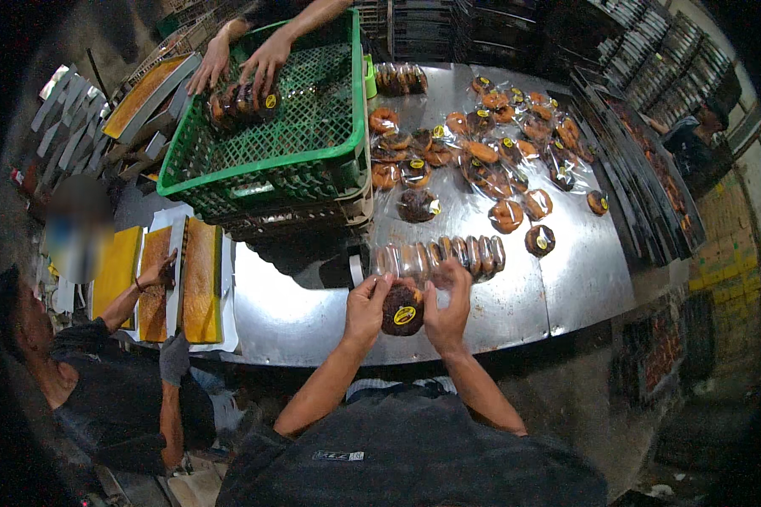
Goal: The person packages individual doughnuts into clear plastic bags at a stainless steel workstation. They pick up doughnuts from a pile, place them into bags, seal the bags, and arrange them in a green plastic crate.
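A dark chocolate doughnut in a clear wrapper with a yellow oval label is held up at the front edge of the metal table. My left hand pinches its left side between thumb and fingers. On the opposite side my right hand is closed at the wrapper's edge, with the thumb against it and the fingers bent. Just beyond my hands lies a row of wrapped doughnuts standing on edge, side by side. Farther back, many loose wrapped doughnuts, some plain and some dark, are scattered over the table.
A green crate rests on another crate at the back left; another person's hands set wrapped doughnuts in it. On the left, a co-worker handles long yellow-brown cake slabs. Dark trays line the metal table's right side.
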`<state>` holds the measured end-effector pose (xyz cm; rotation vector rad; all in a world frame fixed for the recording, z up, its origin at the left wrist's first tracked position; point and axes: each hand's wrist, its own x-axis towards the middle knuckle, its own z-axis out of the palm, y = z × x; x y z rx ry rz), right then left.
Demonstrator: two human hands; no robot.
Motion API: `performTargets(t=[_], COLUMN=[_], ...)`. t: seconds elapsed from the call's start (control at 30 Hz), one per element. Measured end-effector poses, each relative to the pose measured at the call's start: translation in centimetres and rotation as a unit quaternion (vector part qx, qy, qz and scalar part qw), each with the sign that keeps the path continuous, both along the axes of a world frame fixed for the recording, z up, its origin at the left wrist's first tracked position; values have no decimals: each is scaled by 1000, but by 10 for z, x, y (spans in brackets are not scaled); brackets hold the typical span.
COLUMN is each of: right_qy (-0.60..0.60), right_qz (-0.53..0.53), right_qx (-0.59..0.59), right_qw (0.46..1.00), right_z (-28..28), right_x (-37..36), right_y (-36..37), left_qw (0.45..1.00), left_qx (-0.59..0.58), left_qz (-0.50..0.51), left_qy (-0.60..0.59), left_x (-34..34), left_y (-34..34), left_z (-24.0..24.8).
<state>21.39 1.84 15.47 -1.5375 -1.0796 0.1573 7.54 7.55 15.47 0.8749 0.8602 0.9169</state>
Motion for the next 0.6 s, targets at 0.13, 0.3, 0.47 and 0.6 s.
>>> performTargets(t=[0.13,0.3,0.47,0.6], right_qy=[-6,335,434,294], right_qz=[137,259,344,331], right_qx=[60,-104,-17,5], right_qw=[989,900,832,897], right_z=[18,18,1,23], right_x=[-6,23,58,82], right_y=[-9,-14,1,2], left_qw=[982,789,898,922], left_qx=[157,490,369,172], left_qz=[-50,148,-80,-125], left_qy=[97,341,225,323], left_x=[4,29,34,43], left_y=[-9,1,-12,-4], left_z=[30,38,33,30])
